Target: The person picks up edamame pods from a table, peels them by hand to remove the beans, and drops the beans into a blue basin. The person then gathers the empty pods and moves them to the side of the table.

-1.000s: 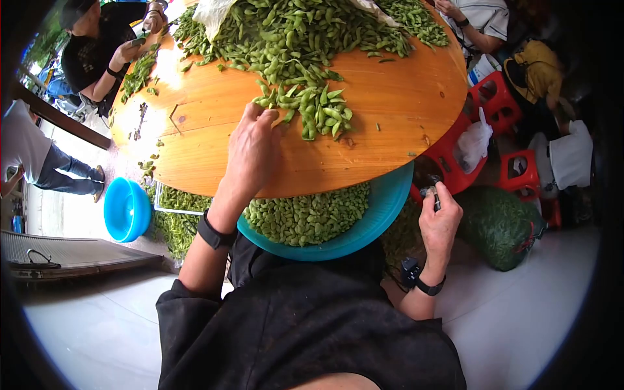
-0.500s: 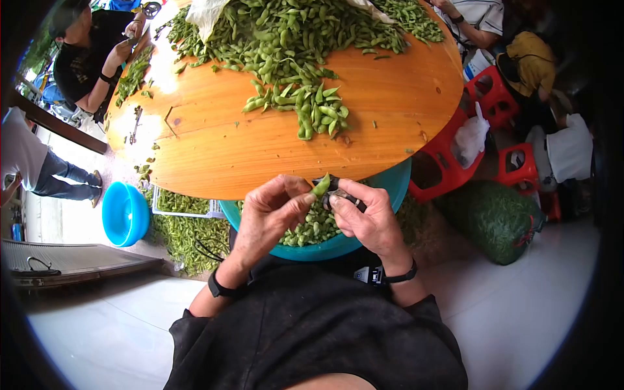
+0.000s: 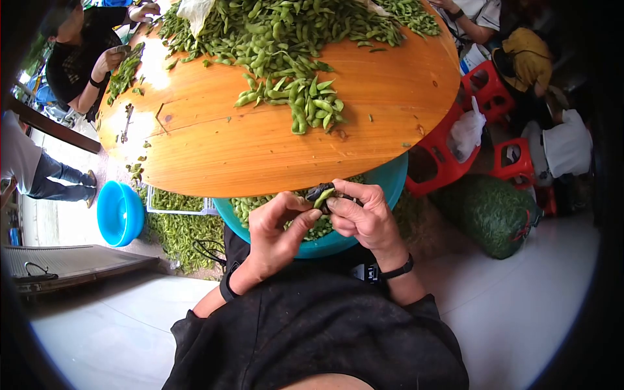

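A green soybean pod (image 3: 324, 198) is pinched between my two hands over the near table edge. My left hand (image 3: 276, 231) grips its lower end with thumb and forefinger. On the other side, my right hand (image 3: 365, 218) is closed on the pod, thumb pressed against it. A small black piece (image 3: 317, 191) sits at the right fingertips, behind the pod; I cannot tell what it is. Below the hands, a turquoise basin (image 3: 398, 185) holds shelled green beans (image 3: 250, 207). A heap of soybean pods (image 3: 279, 49) covers the far part of the wooden table (image 3: 260, 156).
At left are a blue basin (image 3: 120, 214), a white crate (image 3: 179, 211) and pods on the floor (image 3: 185, 244). Red stools (image 3: 439, 159) and a full green mesh sack (image 3: 484, 214) stand right. A person in black (image 3: 71, 71) handles pods at the far left; others are around.
The pod has gone from nearly upright and clear of the right fingers to lower, between both thumbs. My left hand has shifted right and down. The far-left person's hands have moved apart.
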